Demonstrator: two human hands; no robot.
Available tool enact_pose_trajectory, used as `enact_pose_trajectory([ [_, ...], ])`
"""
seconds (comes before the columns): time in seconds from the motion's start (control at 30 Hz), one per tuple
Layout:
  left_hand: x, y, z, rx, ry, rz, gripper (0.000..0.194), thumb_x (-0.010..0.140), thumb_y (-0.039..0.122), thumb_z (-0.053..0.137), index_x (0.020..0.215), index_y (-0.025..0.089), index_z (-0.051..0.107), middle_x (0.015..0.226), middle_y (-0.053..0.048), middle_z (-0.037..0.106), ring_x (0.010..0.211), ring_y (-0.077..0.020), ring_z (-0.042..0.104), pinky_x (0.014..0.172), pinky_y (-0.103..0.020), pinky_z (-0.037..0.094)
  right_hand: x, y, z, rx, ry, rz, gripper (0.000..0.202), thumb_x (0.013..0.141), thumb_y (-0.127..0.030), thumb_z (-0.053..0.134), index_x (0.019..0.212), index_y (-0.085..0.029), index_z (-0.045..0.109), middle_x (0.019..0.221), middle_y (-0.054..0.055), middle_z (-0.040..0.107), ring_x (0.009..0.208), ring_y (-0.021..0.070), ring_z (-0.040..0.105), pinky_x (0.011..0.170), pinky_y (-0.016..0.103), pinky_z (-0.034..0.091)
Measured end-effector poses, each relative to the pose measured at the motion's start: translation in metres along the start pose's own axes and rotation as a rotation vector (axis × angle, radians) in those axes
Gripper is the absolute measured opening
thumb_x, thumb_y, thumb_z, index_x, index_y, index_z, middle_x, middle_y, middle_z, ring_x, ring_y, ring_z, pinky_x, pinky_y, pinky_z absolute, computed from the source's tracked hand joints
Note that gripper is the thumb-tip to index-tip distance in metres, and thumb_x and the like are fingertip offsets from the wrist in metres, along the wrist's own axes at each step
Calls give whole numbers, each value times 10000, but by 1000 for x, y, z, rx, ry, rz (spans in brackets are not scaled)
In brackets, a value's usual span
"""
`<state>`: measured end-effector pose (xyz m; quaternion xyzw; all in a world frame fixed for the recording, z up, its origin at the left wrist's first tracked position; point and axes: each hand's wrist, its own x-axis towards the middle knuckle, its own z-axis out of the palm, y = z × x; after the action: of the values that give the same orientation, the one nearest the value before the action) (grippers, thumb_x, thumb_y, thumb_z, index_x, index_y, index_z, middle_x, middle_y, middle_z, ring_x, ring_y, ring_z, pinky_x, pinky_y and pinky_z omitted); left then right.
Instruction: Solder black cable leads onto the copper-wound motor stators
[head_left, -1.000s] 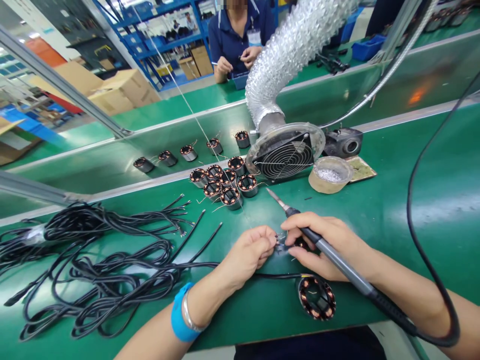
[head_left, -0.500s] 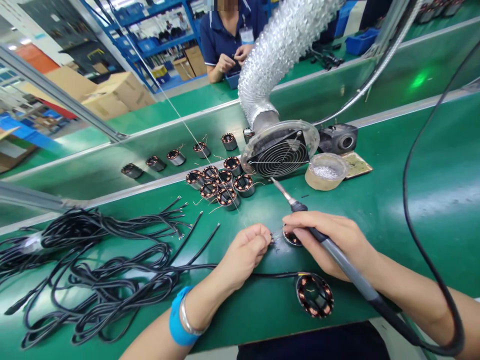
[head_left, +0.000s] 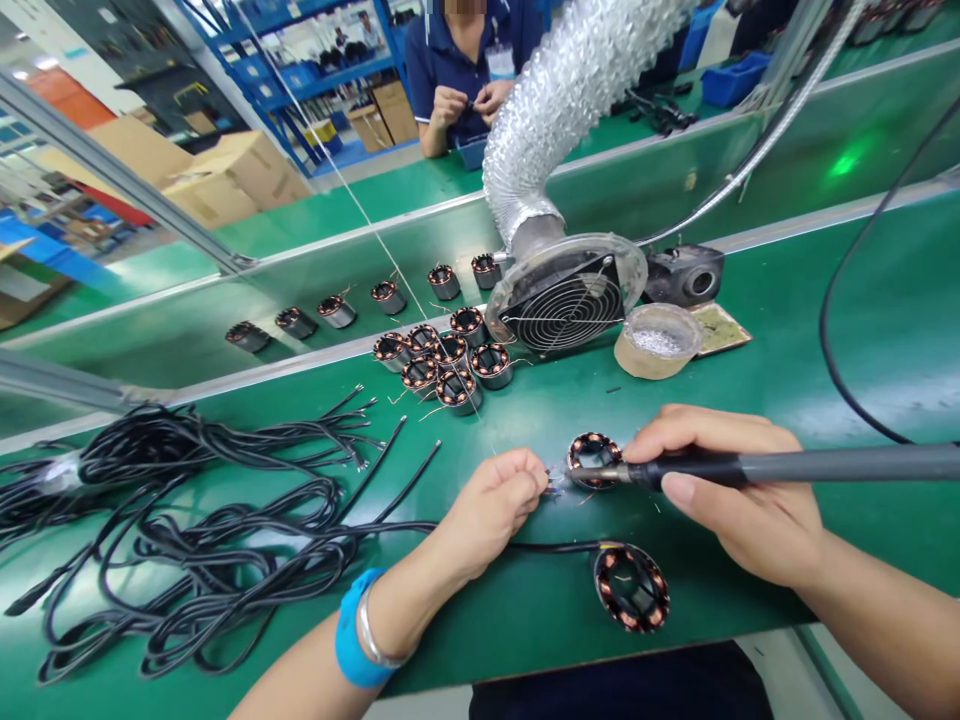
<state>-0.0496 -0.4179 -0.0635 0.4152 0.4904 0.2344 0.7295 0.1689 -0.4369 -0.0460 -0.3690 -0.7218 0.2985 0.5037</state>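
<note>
Close to the near edge of the green table (head_left: 787,370), the front coil ring (head_left: 631,587) lies with its copper windings showing, and a black cable (head_left: 555,547) reaches its upper rim from the left. Just beyond, the left hand (head_left: 495,500) has its thumb and fingers pressed together, pinching thin wire ends (head_left: 553,482). The right hand (head_left: 739,485) grips the soldering iron (head_left: 611,473) between thumb and fingers, its tip pointing left, near the wire ends and across the front of the second coil ring (head_left: 595,455); whether the tip touches anything cannot be told. A blue band (head_left: 354,630) and a silver bangle (head_left: 369,625) circle the left wrist.

Off to the left, black cables (head_left: 202,560) lie in loops. Farther back, seven coil rings (head_left: 457,390) stand clustered beside the fan (head_left: 568,305), which joins a silver duct (head_left: 540,140). Right of it are a round dish (head_left: 652,350) of bright bits, a flat tray (head_left: 724,332) and a black holder (head_left: 688,277). Beyond a metal rail (head_left: 300,365), six more coils (head_left: 336,312) form a row. Across the far bench, a person (head_left: 469,80) holds a small dark piece in both hands.
</note>
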Motion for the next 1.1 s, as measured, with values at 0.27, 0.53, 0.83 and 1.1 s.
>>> enact_pose_trajectory([
  [0.27, -1, -5, -2, 11, -33, 30, 217, 716, 344, 571, 645, 194, 431, 479, 116, 277, 430, -43, 144, 420, -201, 112, -4, 0, 3, 43, -46, 11, 176, 798, -139, 548, 922, -187, 664, 742, -10, 628, 583, 107, 526, 527, 247, 388],
  [0.53, -2, -5, -2, 29, -39, 27, 224, 715, 342, 573, 635, 194, 425, 487, 115, 270, 433, -40, 143, 426, -201, 114, -4, -10, 10, -7, -49, -144, 217, 785, -133, 506, 936, -169, 657, 597, -12, 512, 499, 127, 432, 484, 286, 314],
  [0.83, 0, -5, -2, 30, -42, 20, 219, 712, 334, 571, 631, 196, 422, 486, 114, 271, 431, -40, 149, 422, -200, 111, -6, -15, 10, -52, -26, -201, 200, 816, -139, 500, 938, -169, 655, 596, 0, 516, 479, 141, 459, 477, 310, 346],
  [1.1, -1, -6, -2, 10, -50, 22, 230, 716, 350, 579, 636, 196, 428, 480, 115, 274, 428, -41, 148, 419, -202, 104, -11, -14, 6, -81, -29, -182, 177, 849, -177, 509, 946, -177, 657, 596, 1, 516, 494, 148, 468, 485, 319, 359],
])
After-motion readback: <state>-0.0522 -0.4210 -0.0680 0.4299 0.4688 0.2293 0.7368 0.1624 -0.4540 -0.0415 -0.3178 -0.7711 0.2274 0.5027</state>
